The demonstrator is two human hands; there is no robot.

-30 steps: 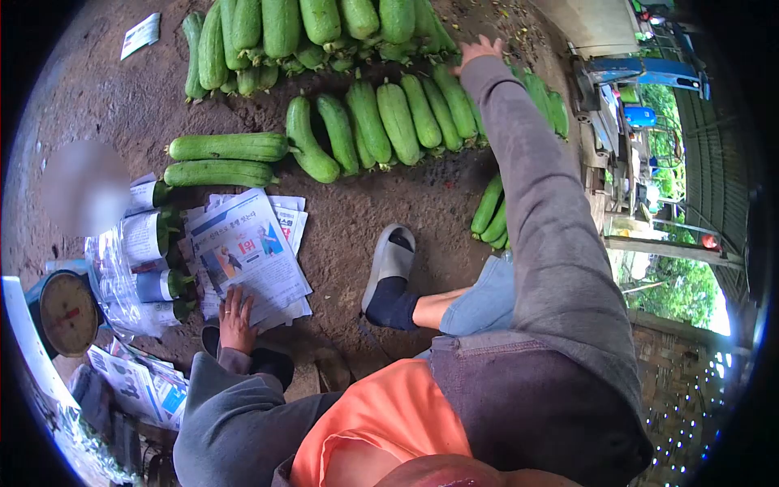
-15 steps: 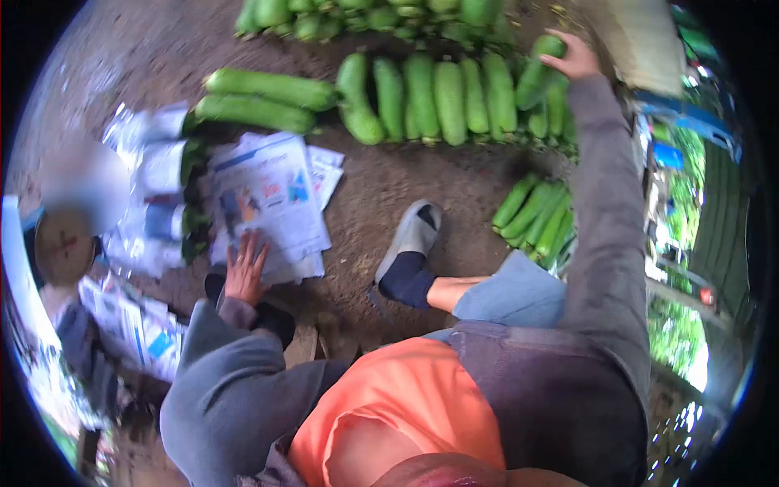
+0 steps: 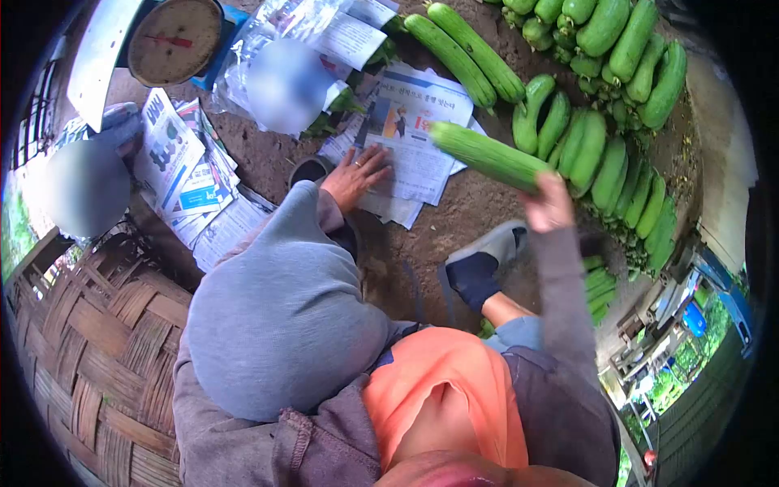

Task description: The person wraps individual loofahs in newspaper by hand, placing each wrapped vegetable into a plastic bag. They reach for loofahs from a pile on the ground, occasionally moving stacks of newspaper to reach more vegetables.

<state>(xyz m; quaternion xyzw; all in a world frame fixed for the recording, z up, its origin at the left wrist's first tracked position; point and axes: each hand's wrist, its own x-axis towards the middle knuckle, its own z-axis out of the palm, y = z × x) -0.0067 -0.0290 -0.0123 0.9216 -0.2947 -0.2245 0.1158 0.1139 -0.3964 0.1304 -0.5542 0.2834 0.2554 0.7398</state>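
My right hand grips one end of a long green gourd, which is held above the ground with its far end over the edge of the newspaper sheets. Flat on the lower left of those sheets lies my left hand, fingers spread, a ring on one finger. Beyond the paper, a pair of long gourds rests on the soil. To the right of the held gourd runs a row of similar gourds, side by side.
More gourds are heaped at the top right, and slim green ones lie near my leg. Paper-wrapped bundles in clear plastic stand beside a round dial scale. Folded newspapers and a woven surface are at left.
My right hand has brought the gourd from the row's far right end back toward the newspaper. My left hand stays on the paper. The view has turned and shifted left.
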